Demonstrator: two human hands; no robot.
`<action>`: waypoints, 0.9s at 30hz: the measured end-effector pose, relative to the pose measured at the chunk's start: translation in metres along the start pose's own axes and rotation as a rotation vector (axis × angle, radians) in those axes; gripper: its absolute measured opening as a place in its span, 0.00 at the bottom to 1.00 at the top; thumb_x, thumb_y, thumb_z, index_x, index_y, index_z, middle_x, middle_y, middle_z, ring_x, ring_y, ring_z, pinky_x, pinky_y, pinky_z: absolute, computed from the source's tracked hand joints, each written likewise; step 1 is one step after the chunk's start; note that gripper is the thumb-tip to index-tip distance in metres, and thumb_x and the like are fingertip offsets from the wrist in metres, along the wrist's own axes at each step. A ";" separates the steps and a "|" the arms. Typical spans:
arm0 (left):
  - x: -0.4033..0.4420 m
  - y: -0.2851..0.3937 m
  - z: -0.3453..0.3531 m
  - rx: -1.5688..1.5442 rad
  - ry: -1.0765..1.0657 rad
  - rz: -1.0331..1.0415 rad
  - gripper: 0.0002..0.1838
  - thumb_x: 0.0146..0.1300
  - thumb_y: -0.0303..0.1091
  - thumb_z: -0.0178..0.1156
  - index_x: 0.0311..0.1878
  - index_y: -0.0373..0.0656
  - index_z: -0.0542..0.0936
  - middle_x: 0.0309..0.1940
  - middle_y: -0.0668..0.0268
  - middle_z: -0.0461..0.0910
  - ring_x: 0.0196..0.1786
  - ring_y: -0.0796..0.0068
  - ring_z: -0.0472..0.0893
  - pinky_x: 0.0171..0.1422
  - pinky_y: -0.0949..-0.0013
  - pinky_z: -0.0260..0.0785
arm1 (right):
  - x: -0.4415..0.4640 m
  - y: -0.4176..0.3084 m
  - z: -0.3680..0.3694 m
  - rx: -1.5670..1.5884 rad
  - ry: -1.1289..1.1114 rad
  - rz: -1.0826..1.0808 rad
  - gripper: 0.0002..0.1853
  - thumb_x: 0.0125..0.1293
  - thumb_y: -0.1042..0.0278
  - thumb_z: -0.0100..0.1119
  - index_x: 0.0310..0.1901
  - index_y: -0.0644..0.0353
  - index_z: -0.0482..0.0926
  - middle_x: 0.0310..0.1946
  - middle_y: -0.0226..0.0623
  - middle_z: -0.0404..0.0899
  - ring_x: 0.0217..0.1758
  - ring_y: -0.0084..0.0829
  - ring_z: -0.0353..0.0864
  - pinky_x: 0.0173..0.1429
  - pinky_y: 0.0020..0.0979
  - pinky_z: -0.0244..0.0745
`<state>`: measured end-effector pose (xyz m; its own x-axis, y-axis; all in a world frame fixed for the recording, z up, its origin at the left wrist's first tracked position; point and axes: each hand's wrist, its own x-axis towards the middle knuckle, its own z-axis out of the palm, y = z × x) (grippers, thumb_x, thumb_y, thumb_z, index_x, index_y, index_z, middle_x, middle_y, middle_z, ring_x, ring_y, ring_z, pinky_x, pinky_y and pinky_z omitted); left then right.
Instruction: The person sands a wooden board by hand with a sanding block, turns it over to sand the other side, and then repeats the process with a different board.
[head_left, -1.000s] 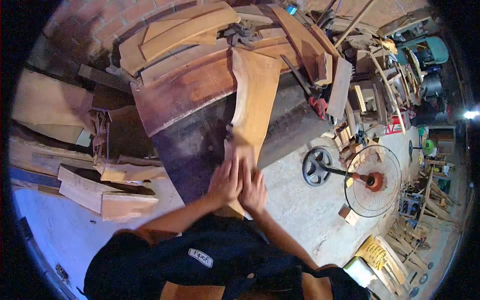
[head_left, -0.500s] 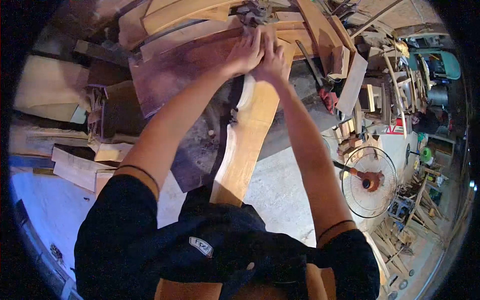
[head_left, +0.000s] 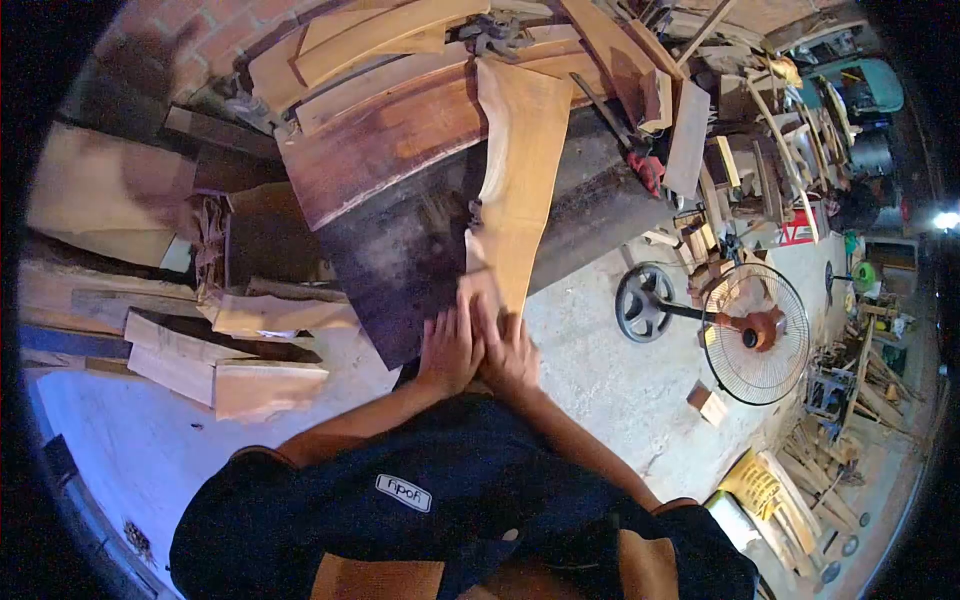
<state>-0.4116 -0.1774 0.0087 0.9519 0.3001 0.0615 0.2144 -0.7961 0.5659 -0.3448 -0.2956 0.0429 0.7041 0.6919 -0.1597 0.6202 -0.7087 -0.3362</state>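
A long light-wood board [head_left: 520,190] with a wavy, pale left edge runs from the far side of the bench toward my body. Both hands are close together at its near end. My left hand [head_left: 452,350] lies on the left with its fingers bent, pressing down. My right hand [head_left: 508,352] sits against it, fingers also bent over the board. Between and ahead of the fingers shows a small tan block [head_left: 478,284], slightly blurred; the hands hide most of it.
The board rests on a dark bench top [head_left: 400,240]. A reddish-brown slab [head_left: 390,140] lies at the back left. A red-handled saw [head_left: 640,165] is to the right. A standing fan [head_left: 755,335] is on the floor at right. Wooden boxes [head_left: 270,385] stand at left.
Both hands have slid together along the board from its far end to its near end, close to my body. The board looks to be in the same place; the view has shifted slightly.
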 end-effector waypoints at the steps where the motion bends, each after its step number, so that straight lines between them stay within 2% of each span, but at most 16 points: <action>1: -0.007 0.003 -0.005 -0.027 -0.039 -0.018 0.44 0.65 0.42 0.52 0.75 0.26 0.43 0.53 0.45 0.70 0.53 0.48 0.72 0.59 0.47 0.60 | -0.003 -0.002 -0.006 0.036 -0.008 -0.041 0.41 0.61 0.61 0.57 0.76 0.43 0.53 0.54 0.55 0.68 0.51 0.54 0.75 0.43 0.49 0.81; 3: 0.006 0.002 -0.006 -0.057 -0.079 -0.041 0.44 0.64 0.41 0.52 0.75 0.25 0.44 0.52 0.45 0.71 0.53 0.48 0.72 0.58 0.47 0.60 | 0.013 -0.001 -0.012 0.087 -0.001 -0.047 0.40 0.61 0.62 0.57 0.76 0.44 0.53 0.54 0.55 0.69 0.51 0.55 0.75 0.44 0.50 0.81; 6: 0.092 -0.014 -0.010 -0.023 0.059 -0.042 0.45 0.62 0.39 0.52 0.75 0.26 0.43 0.48 0.46 0.71 0.51 0.48 0.72 0.56 0.48 0.61 | 0.094 0.010 -0.019 -0.066 0.053 -0.006 0.40 0.63 0.62 0.54 0.77 0.45 0.51 0.54 0.59 0.68 0.53 0.59 0.75 0.43 0.51 0.81; 8: 0.165 -0.038 -0.012 -0.059 0.160 -0.022 0.44 0.63 0.39 0.53 0.77 0.32 0.43 0.52 0.48 0.69 0.54 0.48 0.70 0.56 0.44 0.61 | 0.172 0.014 -0.051 0.037 0.020 0.002 0.41 0.64 0.61 0.53 0.77 0.41 0.48 0.57 0.64 0.67 0.54 0.62 0.75 0.48 0.54 0.79; 9: 0.206 -0.053 -0.011 -0.061 0.226 0.012 0.44 0.65 0.41 0.52 0.77 0.35 0.42 0.55 0.48 0.68 0.58 0.47 0.69 0.58 0.43 0.60 | 0.209 0.023 -0.048 -0.003 0.192 -0.083 0.40 0.64 0.61 0.52 0.77 0.41 0.48 0.58 0.65 0.66 0.55 0.62 0.75 0.51 0.54 0.78; 11: 0.287 -0.066 -0.021 -0.011 0.121 -0.172 0.43 0.69 0.46 0.50 0.79 0.45 0.40 0.62 0.47 0.66 0.65 0.46 0.66 0.66 0.38 0.56 | 0.287 0.036 -0.048 -0.045 0.305 -0.067 0.40 0.66 0.60 0.51 0.77 0.35 0.46 0.60 0.65 0.65 0.57 0.63 0.74 0.54 0.58 0.75; 12: 0.325 -0.095 -0.005 -0.049 0.222 -0.056 0.42 0.70 0.48 0.48 0.79 0.48 0.39 0.63 0.46 0.66 0.65 0.45 0.66 0.67 0.36 0.54 | 0.316 0.030 -0.073 0.039 0.093 0.045 0.38 0.68 0.56 0.48 0.77 0.35 0.46 0.68 0.65 0.58 0.67 0.61 0.66 0.59 0.57 0.72; 13: 0.354 -0.093 -0.021 -0.086 0.077 -0.147 0.41 0.71 0.50 0.47 0.79 0.48 0.40 0.63 0.46 0.66 0.65 0.43 0.66 0.66 0.35 0.54 | 0.339 0.031 -0.081 0.045 0.107 0.056 0.38 0.67 0.56 0.49 0.77 0.35 0.46 0.68 0.64 0.58 0.66 0.61 0.67 0.59 0.57 0.72; 16: 0.395 -0.093 -0.041 -0.100 0.055 -0.211 0.41 0.70 0.50 0.46 0.79 0.49 0.41 0.68 0.45 0.63 0.67 0.40 0.66 0.65 0.31 0.55 | 0.370 0.030 -0.095 -0.001 0.109 0.048 0.40 0.66 0.56 0.51 0.77 0.33 0.45 0.66 0.59 0.60 0.66 0.58 0.67 0.61 0.57 0.70; 20: 0.372 -0.085 -0.035 -0.062 -0.012 -0.191 0.40 0.70 0.50 0.46 0.79 0.50 0.42 0.69 0.44 0.63 0.69 0.38 0.65 0.65 0.29 0.54 | 0.345 0.029 -0.070 -0.059 0.206 0.151 0.39 0.67 0.56 0.51 0.77 0.30 0.44 0.65 0.58 0.60 0.65 0.55 0.68 0.60 0.52 0.72; 21: 0.352 -0.095 -0.003 -0.050 0.255 -0.014 0.40 0.70 0.49 0.46 0.79 0.50 0.41 0.68 0.43 0.64 0.67 0.39 0.66 0.66 0.29 0.53 | 0.315 0.026 -0.074 0.000 0.128 0.169 0.39 0.68 0.56 0.50 0.77 0.32 0.44 0.67 0.61 0.58 0.65 0.58 0.69 0.59 0.52 0.72; 22: 0.319 -0.078 -0.007 -0.072 0.057 -0.117 0.40 0.69 0.47 0.46 0.78 0.47 0.41 0.65 0.43 0.66 0.65 0.39 0.68 0.65 0.31 0.55 | 0.284 0.029 -0.066 0.144 0.101 0.188 0.52 0.56 0.67 0.62 0.77 0.28 0.41 0.72 0.64 0.50 0.69 0.64 0.62 0.65 0.62 0.65; 24: 0.234 -0.045 0.001 -0.014 0.185 0.026 0.41 0.68 0.42 0.49 0.78 0.41 0.41 0.59 0.44 0.69 0.60 0.43 0.70 0.63 0.37 0.59 | 0.208 0.031 -0.038 -0.019 0.220 0.164 0.51 0.55 0.63 0.62 0.78 0.37 0.43 0.64 0.61 0.63 0.64 0.61 0.69 0.60 0.55 0.72; 25: 0.196 -0.027 -0.006 -0.048 -0.030 -0.064 0.41 0.68 0.41 0.49 0.77 0.39 0.42 0.60 0.44 0.69 0.61 0.45 0.70 0.62 0.40 0.59 | 0.166 0.027 -0.037 -0.019 0.172 0.168 0.48 0.56 0.64 0.60 0.77 0.39 0.46 0.60 0.59 0.67 0.59 0.59 0.72 0.54 0.52 0.77; 26: 0.153 -0.020 0.005 -0.070 0.095 0.056 0.40 0.67 0.40 0.49 0.77 0.36 0.44 0.60 0.45 0.68 0.60 0.46 0.70 0.60 0.42 0.60 | 0.126 0.025 -0.026 -0.034 0.204 0.138 0.45 0.59 0.64 0.57 0.77 0.40 0.48 0.57 0.58 0.68 0.57 0.59 0.74 0.49 0.51 0.79; 27: 0.117 -0.008 -0.001 -0.170 -0.013 0.012 0.40 0.67 0.39 0.48 0.76 0.33 0.44 0.60 0.45 0.67 0.60 0.46 0.69 0.61 0.43 0.59 | 0.091 0.022 -0.016 -0.018 0.224 0.118 0.41 0.60 0.64 0.55 0.76 0.42 0.52 0.54 0.56 0.69 0.54 0.56 0.76 0.45 0.50 0.80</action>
<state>-0.3024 -0.1354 0.0125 0.9571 0.2835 0.0596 0.1638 -0.6992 0.6960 -0.2619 -0.2508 0.0356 0.8297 0.5580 0.0137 0.5340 -0.7864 -0.3106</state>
